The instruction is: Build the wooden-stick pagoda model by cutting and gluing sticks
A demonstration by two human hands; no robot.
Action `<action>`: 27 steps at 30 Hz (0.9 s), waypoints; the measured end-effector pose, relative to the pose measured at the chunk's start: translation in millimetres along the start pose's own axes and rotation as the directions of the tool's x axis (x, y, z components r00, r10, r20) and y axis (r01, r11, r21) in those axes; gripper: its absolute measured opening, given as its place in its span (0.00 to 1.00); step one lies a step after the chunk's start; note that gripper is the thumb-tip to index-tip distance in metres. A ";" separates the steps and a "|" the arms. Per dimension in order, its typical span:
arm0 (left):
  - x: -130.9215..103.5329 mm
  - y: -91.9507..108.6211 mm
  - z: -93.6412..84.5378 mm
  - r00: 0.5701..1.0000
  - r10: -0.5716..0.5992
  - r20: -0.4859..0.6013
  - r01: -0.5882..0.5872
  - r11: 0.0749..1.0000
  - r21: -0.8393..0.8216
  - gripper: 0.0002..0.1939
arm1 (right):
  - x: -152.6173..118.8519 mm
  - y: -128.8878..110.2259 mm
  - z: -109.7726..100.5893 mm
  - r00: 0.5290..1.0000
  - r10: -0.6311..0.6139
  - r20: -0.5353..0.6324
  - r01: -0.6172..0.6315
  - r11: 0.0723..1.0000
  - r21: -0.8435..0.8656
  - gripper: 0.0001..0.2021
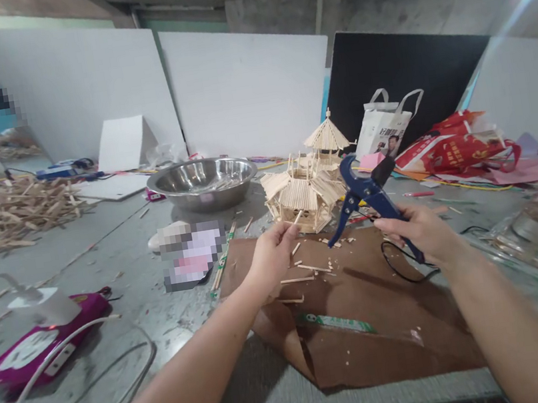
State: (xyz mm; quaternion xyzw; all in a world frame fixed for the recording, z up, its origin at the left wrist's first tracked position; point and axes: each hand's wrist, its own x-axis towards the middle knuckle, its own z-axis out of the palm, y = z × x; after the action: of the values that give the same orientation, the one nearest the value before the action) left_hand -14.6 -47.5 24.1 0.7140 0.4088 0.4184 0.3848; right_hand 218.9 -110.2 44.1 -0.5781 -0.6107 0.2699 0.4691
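Pinched in left hand (271, 251): stick (298, 217), thin, pale, straight, just before the model (306, 194); contact unclear. Right hand (422, 230) wrapped round cutter (374, 195), blue, hook-headed, right of model. Brown mat (393, 324) nearer than model; steel bowl (208, 201) left of it.

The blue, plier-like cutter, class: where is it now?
In the head view, the blue cutter is right of centre, held in the right hand, mostly right of the pale wooden-stick pavilion.
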 end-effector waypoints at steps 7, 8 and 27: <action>-9.3 -6.9 12.3 0.997 -0.031 -0.066 0.037 0.995 0.096 0.14 | -9.7 7.4 46.8 0.999 0.034 -0.029 -0.020 0.917 0.398 0.10; -9.5 -8.2 13.7 0.997 -0.019 -0.073 0.027 0.993 0.114 0.14 | -10.7 8.5 52.0 0.998 0.043 -0.040 -0.022 0.910 0.415 0.09; -19.9 1.3 13.5 0.989 0.151 0.012 -0.149 0.960 0.236 0.13 | -26.4 4.6 54.8 0.979 -0.170 -0.116 0.193 0.956 0.222 0.09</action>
State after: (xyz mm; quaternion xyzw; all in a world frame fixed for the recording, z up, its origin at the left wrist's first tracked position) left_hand -8.3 -68.8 14.8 0.7823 0.4015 0.3969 0.2632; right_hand 169.6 -123.0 10.5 -0.4730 -0.6023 0.2672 0.5849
